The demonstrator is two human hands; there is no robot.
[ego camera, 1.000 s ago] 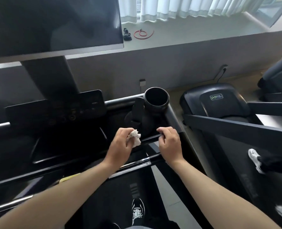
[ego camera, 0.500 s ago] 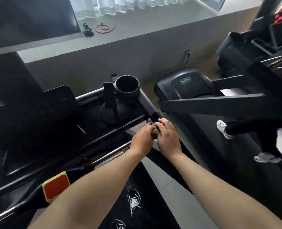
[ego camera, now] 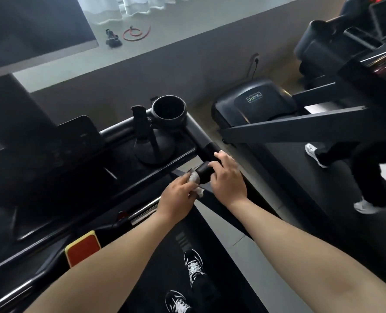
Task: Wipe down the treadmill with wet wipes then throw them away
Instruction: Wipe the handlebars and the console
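Both hands are closed: the black padded treadmill handrail (ego camera: 206,150), angled diagonally toward the person, is gripped by the right hand (ego camera: 227,180), while a crumpled white wet wipe (ego camera: 194,177), pinched in the left hand (ego camera: 176,197), seems pressed against its end.

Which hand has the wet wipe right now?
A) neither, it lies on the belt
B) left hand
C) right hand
B: the left hand pinches the wet wipe against the end of the handrail, which the right hand grips bare.
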